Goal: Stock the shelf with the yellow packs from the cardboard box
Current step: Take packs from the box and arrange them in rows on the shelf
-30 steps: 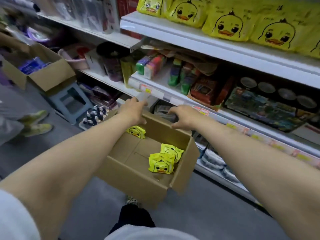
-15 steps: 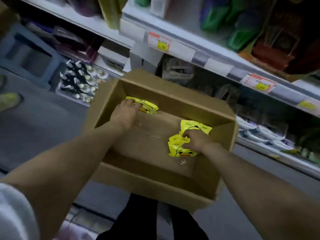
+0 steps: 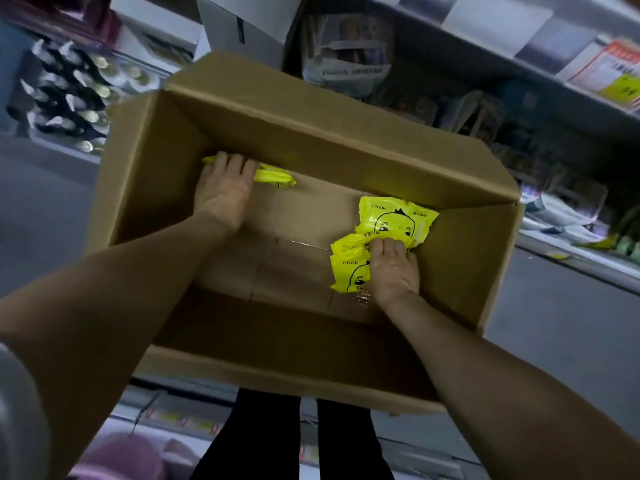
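The left hand point(image 3: 223, 192) lies palm-down inside the brown corrugated box point(image 3: 311, 133). Its fingers rest over a glossy, flattened yellow pack point(image 3: 275, 175) that sits against the far wall; whether they grip it cannot be told. The box floor is flat, creased card with a seam down the middle. Near the right wall, the right hand point(image 3: 393, 271) curls its fingers into a loose stack of crinkly yellow packs point(image 3: 349, 271) printed with black duck outlines, grasping them. Above right runs a smooth shelf edge point(image 3: 554, 43) bearing a paper price label point(image 3: 613, 74).

Head view, close above cardboard box point(image 3: 311, 133)
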Action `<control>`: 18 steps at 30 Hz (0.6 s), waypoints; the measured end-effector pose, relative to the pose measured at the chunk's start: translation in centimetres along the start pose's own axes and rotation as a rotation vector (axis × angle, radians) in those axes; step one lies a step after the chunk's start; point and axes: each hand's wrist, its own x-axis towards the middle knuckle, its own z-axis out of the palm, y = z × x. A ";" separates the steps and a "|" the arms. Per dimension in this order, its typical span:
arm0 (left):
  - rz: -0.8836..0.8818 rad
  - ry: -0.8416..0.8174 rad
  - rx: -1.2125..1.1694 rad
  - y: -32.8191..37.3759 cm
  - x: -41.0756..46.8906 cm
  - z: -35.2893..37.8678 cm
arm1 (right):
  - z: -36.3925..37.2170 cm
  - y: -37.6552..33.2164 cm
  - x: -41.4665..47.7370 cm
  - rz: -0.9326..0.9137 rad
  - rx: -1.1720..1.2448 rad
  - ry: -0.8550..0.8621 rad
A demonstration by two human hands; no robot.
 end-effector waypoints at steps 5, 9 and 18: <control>-0.134 -0.035 -0.062 0.4 -0.1 0.8 | 1.9 0.2 -0.1 0.010 -0.004 0.066; -0.225 -0.211 -0.062 1.1 -1.9 1.3 | 1.8 1.1 -0.7 -0.016 0.142 -0.006; -0.420 -0.234 -0.834 5.5 -11.0 -5.3 | -3.3 3.2 -7.1 -0.020 0.837 -0.037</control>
